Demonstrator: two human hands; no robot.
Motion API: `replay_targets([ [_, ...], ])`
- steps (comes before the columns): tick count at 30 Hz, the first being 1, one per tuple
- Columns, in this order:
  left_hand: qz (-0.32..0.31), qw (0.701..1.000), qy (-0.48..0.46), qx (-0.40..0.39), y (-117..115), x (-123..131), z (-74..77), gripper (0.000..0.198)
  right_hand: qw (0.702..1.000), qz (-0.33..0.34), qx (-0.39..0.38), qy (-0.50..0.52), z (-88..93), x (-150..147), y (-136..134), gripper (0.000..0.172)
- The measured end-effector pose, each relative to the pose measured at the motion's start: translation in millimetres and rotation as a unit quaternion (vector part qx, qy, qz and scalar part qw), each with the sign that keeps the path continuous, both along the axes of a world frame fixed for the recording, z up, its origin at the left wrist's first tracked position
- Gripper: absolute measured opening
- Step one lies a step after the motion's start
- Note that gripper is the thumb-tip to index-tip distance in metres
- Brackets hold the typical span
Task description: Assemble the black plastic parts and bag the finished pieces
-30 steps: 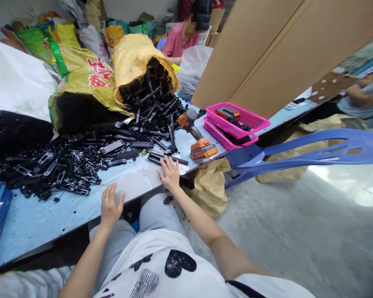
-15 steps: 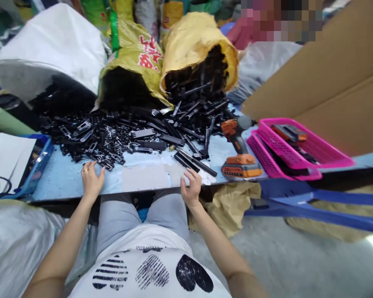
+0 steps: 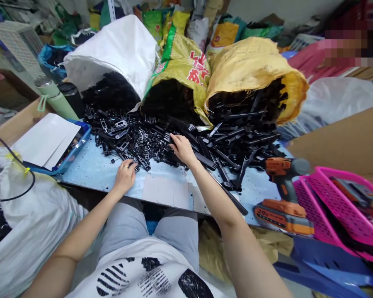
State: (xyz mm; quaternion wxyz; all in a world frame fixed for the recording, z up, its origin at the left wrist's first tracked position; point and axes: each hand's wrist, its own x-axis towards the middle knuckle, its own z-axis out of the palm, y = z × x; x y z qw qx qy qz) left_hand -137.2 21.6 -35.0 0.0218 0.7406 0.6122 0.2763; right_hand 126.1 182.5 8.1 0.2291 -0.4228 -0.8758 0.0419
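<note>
My right hand (image 3: 184, 150) reaches into the middle of a heap of black parts. Its fingers close on a flat black strip with a toothed end (image 3: 167, 137); the palm hides the rest of the strip. My left hand (image 3: 125, 179) rests at the front left edge of the heap, fingers bent and slightly apart. Its fingertips are beside small black parts (image 3: 139, 161), and nothing shows in its grasp. Small clips and pins (image 3: 143, 140) lie between the two hands. Longer black strips (image 3: 233, 140) are piled to the right.
Behind the heap lie a white sack (image 3: 124, 49), a yellow-green sack (image 3: 180, 70) and a yellow sack (image 3: 248, 62), mouths facing me. At right are an orange cordless drill (image 3: 282, 194) and pink baskets (image 3: 338, 207). A blue tray (image 3: 65, 165) with paper sits left. Cardboard (image 3: 166, 191) lies on the table's front edge.
My right hand has moved forward and left from the front edge into the heap, onto a toothed strip. My left hand stays at the heap's front edge. The view has turned left.
</note>
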Motion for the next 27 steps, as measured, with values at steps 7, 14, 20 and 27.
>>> replay_targets([
  [7, -0.182, 0.974, 0.115, -0.069, 77, 107, 17.0, 0.029, 0.990, -0.066, -0.103, 0.064, -33.6, 51, -107, 0.049],
  [14, -0.203, 0.957, 0.154, -0.135, 67, 132, 18.7, 0.023, 0.991, -0.054, -0.103, -0.064, -44.5, 71, -59, 0.048],
  [20, -0.114, 0.961, 0.088, -0.235, 24, 68, 14.2, 0.011, 0.976, -0.039, -0.199, 0.074, -38.9, 46, -33, 0.044],
  [27, -0.029, 0.984, -0.059, -0.165, 35, 32, 21.6, 0.020, 0.918, -0.005, -0.329, 0.220, -23.2, 25, -113, 0.055],
])
